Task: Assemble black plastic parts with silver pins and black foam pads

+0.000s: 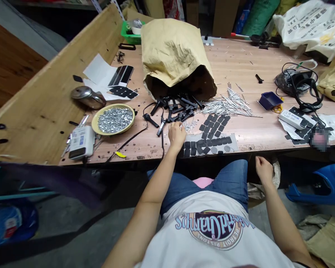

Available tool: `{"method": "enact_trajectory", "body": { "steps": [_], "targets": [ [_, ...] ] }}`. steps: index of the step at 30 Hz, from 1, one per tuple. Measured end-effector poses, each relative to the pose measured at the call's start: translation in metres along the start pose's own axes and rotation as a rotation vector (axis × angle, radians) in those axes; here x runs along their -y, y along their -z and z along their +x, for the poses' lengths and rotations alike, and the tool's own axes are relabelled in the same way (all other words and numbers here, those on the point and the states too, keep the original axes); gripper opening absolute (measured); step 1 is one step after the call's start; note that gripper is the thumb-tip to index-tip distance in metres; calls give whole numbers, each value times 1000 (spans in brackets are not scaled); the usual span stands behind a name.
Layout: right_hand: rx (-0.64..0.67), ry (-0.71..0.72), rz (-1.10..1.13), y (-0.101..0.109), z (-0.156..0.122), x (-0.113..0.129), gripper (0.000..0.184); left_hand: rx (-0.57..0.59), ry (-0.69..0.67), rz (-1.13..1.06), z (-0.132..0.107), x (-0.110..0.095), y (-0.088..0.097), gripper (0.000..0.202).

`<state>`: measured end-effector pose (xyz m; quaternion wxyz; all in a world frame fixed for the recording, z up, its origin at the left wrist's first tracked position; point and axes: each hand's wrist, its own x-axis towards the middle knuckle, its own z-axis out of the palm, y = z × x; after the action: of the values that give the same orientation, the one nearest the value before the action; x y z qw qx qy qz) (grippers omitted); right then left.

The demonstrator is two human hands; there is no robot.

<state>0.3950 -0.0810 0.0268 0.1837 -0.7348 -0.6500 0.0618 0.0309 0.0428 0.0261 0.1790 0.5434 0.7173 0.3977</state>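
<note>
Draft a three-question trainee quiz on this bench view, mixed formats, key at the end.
1. Which hand is nearer the pile of black parts?
2. True or false: the brown paper bag has its open mouth facing the person.
3. What fills the yellow bowl? (a) black pads (b) small silvery pieces (c) long rods

Key: 1. Left hand; 2. True; 3. b

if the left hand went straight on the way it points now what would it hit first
Most likely the black parts heaped before the mouth of the paper bag; the left hand may even be touching one, but depth is unclear here.
</note>
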Motion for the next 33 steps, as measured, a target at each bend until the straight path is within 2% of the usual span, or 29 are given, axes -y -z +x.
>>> {"method": "enact_trajectory", "body": {
  "steps": [1, 4, 6, 8, 10, 13, 18, 20, 22, 24, 27, 30, 33],
  "targets": [
    [-79, -14, 57, -1, 12, 22, 40, -23, 6, 24, 7, 3, 1, 14],
    [-26, 146, 187, -17, 59, 101, 35, -61, 21, 84, 26, 10, -1, 13],
    [44, 270, 222, -34, 92, 154, 25, -42, 32, 111, 35, 12, -4, 11],
    [192, 465, 192, -50, 120, 199, 23, 6, 52, 125, 41, 13, -6, 9],
    [261, 561, 132, -63, 137, 231, 23, 29, 70, 111, 43, 15, -5, 7],
    [278, 511, 65, -74, 147, 257, 25, -35, 102, -11, 38, 19, 5, 7],
    [228, 244, -55, -80, 165, 258, 28, -188, 183, -427, 24, 20, 24, 13],
    [199, 180, -133, -77, 178, 248, 30, -184, 237, -633, 21, 17, 28, 12],
    [195, 155, -254, -70, 192, 234, 32, -116, 293, -836, 18, 11, 32, 12],
    [217, 190, -348, -62, 203, 218, 31, -30, 346, -997, 14, 3, 35, 13],
    [271, 288, -375, -54, 213, 199, 27, 58, 414, -1134, 5, -8, 36, 11],
    [321, 431, -405, -52, 216, 186, 31, 50, 437, -1149, -1, -14, 36, 11],
    [338, 521, -422, -53, 219, 177, 36, -11, 426, -992, 7, -5, 42, 11]
  ]
}}
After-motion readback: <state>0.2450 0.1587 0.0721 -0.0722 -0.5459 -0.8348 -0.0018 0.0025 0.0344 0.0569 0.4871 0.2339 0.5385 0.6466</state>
